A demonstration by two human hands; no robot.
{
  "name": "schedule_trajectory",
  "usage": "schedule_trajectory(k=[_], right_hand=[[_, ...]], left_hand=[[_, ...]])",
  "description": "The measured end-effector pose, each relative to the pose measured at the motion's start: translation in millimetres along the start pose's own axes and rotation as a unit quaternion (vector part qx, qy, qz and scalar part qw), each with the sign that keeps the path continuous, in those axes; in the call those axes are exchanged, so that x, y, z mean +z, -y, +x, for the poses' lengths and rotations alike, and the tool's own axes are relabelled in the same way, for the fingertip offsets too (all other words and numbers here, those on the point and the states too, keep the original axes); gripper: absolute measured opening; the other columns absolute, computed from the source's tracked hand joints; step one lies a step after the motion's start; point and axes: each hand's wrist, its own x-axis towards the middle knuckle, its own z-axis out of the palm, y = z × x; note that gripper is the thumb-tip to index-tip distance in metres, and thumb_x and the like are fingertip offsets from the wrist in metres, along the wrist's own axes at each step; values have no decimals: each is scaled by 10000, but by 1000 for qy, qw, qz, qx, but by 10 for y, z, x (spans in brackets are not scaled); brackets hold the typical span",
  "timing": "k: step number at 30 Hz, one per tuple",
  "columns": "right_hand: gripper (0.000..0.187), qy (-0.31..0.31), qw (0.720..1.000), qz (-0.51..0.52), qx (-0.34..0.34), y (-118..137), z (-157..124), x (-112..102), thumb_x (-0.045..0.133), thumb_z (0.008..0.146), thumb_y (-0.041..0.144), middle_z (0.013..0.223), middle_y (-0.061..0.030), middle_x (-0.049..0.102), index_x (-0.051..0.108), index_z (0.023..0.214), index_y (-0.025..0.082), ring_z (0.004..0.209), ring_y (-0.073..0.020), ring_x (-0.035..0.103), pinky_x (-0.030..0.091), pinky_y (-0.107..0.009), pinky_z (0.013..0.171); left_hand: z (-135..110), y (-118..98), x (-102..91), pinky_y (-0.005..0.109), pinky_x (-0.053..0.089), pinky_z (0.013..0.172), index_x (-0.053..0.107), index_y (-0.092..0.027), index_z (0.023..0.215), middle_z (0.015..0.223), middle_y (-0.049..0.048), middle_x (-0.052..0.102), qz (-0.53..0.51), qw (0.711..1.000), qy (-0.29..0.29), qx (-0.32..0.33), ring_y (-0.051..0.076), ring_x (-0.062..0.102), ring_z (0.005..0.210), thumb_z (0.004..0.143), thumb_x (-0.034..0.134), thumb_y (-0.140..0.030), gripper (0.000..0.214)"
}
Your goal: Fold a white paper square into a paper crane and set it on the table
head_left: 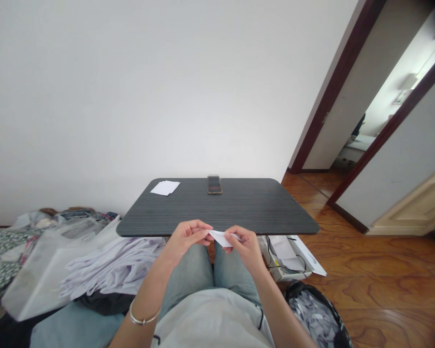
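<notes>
A small folded piece of white paper (220,237) is held between both hands, just in front of the table's near edge and above the lap. My left hand (193,235) pinches its left corner between thumb and fingers. On the other side, my right hand (241,242) grips the wider end, the thumb on top and fingers partly hidden beneath. Sheets of white paper (166,187) lie in a small stack at the far left of the dark table (217,212). A phone (214,184) rests near the table's back edge.
White cloth (112,268) and plastic bags are heaped left of the legs. To the right, a box (283,258) holds papers and cables, beside a black-lined bin (317,314) of paper scraps. A white wall (166,87) stands behind the table; a doorway opens at right.
</notes>
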Motion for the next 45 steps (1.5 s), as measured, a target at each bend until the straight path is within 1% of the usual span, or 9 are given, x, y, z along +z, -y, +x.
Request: schedule_trajectory(k=[3,9,13,17,28,31,40,45], right_hand=[[231,-2,1000,0,-2,-2,1,2,635,731,381,523,8,602,623,661,161,448,-114,550,483,-208,432],[220,-1,1000,2,-6,-4,-5,3,635,734,368,532,6,603,624,661,161,457,-112,551,481,-203,435],[221,0,1000,-2,-9,-8,-9,0,635,732,373,534,5,600,629,663,164,457,-117,553,484,-210,435],[224,-2,1000,-4,-10,-7,-9,-1,633,730,380,538,4,602,628,661,166,459,-123,560,491,-217,436],[182,-6,1000,-6,-12,2,-6,-8,622,737,330,540,12,594,620,653,168,453,-116,551,478,-211,442],[187,-6,1000,-5,-11,3,-8,-7,626,732,334,538,13,588,618,645,168,447,-117,545,475,-215,437],[195,-12,1000,-9,-18,-8,-9,-10,629,729,332,522,14,587,622,637,161,444,-115,546,448,-204,436],[185,-10,1000,-7,-19,-14,-5,-13,625,730,319,519,22,580,622,636,160,440,-106,536,441,-192,434]], left_hand=[[7,24,11,231,504,637,652,-115,810,739,60,706,-11,1000,7,1,148,650,693,617,756,-287,279],[18,42,35,219,500,629,655,-117,750,672,37,701,-22,1000,-16,-2,126,641,632,614,759,-297,249],[7,23,40,232,507,626,670,-112,735,641,42,701,-19,999,-27,-13,137,648,614,591,774,-303,261],[2,15,42,244,517,636,679,-111,747,653,50,708,-17,999,-33,-14,146,656,623,597,769,-313,267],[5,8,36,232,520,635,678,-109,774,688,58,715,-16,1000,-22,-15,152,665,666,623,752,-314,265],[6,17,29,220,517,629,672,-109,776,685,55,715,-18,1000,-14,-18,138,660,655,627,753,-303,257],[17,31,0,218,504,606,649,-106,725,642,50,706,-24,999,-20,-28,132,652,605,612,764,-304,256],[33,44,-34,207,500,601,649,-103,728,642,45,705,-30,999,-6,-31,125,651,611,596,776,-309,276]])
